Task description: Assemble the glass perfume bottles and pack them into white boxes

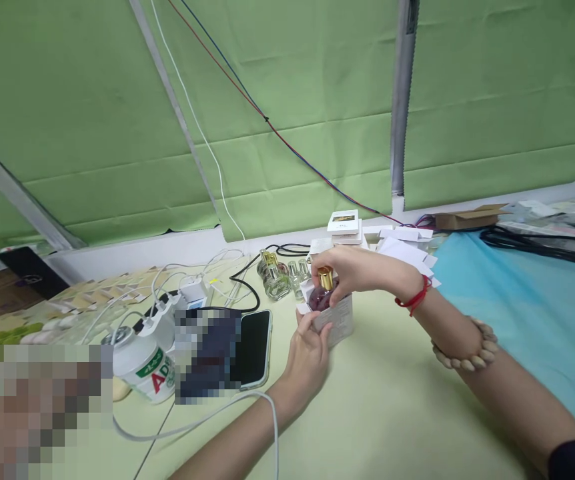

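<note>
My right hand (355,269) grips a small glass perfume bottle (321,295) with purple liquid and a gold cap, its lower part sitting in the open top of a small white box (340,325). My left hand (308,353) holds that box from below and the near side, just above the pale yellow table (392,407). A red cord and a bead bracelet are on my right wrist.
Several clear gold-capped bottles (277,277) stand behind the box, with stacked white boxes (345,227) and flat cartons (407,248) further back. A phone (255,347), white canister (145,363), power strip with cables (192,293) lie left. Blue cloth (517,300) covers the right.
</note>
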A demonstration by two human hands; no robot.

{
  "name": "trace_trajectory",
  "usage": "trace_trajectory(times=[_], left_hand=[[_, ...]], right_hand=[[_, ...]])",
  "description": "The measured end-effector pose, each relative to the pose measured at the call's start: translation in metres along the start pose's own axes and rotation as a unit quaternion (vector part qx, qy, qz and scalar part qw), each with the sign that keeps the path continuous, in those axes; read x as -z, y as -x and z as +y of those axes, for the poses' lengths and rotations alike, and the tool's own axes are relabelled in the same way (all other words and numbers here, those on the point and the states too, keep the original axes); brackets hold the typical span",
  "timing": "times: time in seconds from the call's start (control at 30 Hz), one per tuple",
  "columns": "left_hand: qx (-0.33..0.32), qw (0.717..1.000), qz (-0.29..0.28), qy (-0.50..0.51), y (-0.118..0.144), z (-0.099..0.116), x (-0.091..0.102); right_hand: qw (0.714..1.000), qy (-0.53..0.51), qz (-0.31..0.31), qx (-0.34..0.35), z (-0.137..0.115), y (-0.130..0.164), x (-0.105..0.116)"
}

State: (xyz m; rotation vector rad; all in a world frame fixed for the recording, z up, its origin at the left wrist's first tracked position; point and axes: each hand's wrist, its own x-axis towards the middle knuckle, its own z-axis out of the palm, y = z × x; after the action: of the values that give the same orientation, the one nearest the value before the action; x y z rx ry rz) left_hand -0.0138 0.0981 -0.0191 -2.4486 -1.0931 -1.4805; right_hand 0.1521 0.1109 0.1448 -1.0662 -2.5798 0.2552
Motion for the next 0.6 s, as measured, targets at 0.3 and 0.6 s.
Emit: trace_trajectory(times=[0.3, 0.6], left_hand=[[0.012, 1.0, -0.003, 0.017, -0.004, 0.005, 0.003], [0.016, 1.0, -0.004, -0.012, -0.002, 0.007, 0.004]], right_hand=[[0.992, 0.102, -0.025, -0.075, -0.013, 0.002, -0.005], [0.972, 0.179, -0.07, -0.137, -0.032, 0.007, -0.006]])
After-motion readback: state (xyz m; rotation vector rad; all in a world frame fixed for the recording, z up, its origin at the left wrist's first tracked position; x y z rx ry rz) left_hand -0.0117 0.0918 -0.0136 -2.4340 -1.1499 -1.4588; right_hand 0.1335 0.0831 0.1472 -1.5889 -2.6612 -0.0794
